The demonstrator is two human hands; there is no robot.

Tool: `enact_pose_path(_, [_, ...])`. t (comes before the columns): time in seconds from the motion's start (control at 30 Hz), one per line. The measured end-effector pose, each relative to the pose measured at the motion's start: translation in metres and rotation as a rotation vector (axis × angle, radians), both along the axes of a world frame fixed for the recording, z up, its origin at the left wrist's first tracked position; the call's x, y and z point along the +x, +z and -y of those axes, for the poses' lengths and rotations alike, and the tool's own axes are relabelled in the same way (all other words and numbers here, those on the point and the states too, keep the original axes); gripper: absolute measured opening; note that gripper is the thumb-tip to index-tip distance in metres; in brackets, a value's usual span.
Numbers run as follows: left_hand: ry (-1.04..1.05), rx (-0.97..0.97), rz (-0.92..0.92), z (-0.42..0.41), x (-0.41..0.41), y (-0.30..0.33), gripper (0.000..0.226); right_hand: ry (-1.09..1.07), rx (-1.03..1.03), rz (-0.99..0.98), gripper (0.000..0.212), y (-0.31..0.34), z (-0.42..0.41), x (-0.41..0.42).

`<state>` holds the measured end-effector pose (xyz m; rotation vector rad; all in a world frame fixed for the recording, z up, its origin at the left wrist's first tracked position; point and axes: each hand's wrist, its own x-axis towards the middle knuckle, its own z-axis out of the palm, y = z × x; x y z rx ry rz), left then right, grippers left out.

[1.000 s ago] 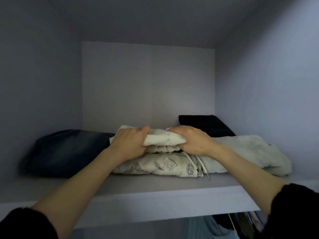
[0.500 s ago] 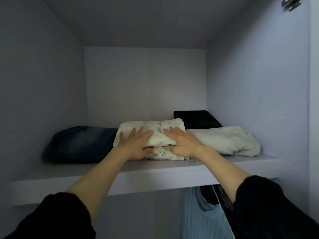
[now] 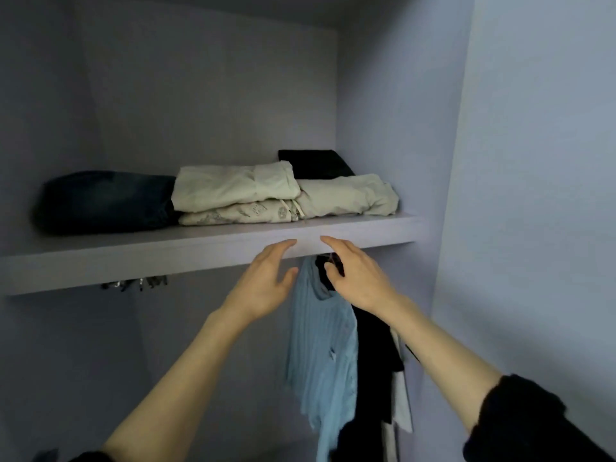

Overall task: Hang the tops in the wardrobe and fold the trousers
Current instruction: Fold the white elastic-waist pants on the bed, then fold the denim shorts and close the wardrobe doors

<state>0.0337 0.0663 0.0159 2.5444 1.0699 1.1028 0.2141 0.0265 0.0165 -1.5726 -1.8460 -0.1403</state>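
Both hands have come off the folded clothes and pulled back below the shelf. Nearest are the black sleeves [image 3: 520, 425] on both arms. The left hand [image 3: 263, 285] and the right hand [image 3: 358, 278] float in front of the shelf [image 3: 200, 251] edge, fingers loose and spread, holding nothing. Under the shelf hang a blue top [image 3: 323, 355] and a black top [image 3: 373, 355]. On the pale purple shelf lie dark jeans [image 3: 103, 201] on the left, a cream folded trousers pile [image 3: 236, 195] in the middle, another pale pair [image 3: 350, 198] on the right, and black cloth [image 3: 315, 165] behind. Purple walls [image 3: 533, 161] close in all around.
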Motion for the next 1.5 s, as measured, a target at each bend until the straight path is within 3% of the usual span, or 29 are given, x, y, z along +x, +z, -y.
enact_pose_path(0.3, [-0.472,-0.133,-0.016,0.111,0.078,-0.092,0.037,-0.484,-0.232,-0.157,0.044,-0.104,0.208,0.061])
enact_pose_path(0.57, [-0.954,-0.313,-0.172,0.305,0.119,-0.158,0.033,-0.957,-0.234,-0.404,0.042,-0.158,0.473,0.008])
enact_pose_path(0.8, [-1.492,-0.389,-0.341,0.553,0.075,-0.174,0.031,-1.550,-0.029,-0.571,0.038,-0.153,0.751,-0.155])
enact_pose_path(1.0, [-1.834,-0.342,-0.453,0.746,-0.030,-0.175,0.030,-1.860,-0.035,-0.591,0.039,-0.161,0.920,-0.342])
enact_pose_path(1.17, [-1.930,-0.332,-0.466,0.881,-0.152,-0.192,0.029,-1.959,0.020,-0.602,0.038,-0.180,1.036,-0.486])
enact_pose_path(1.3, [-1.980,-0.375,-0.603,0.967,-0.244,-0.211,0.031,-1.985,-0.049,-0.683,0.040,-0.189,1.109,-0.582])
enact_pose_path(1.5, [-1.983,-0.406,-0.641,1.080,-0.305,-0.223,0.031,-2.039,-0.031,-0.681,0.039,-0.192,1.213,-0.653])
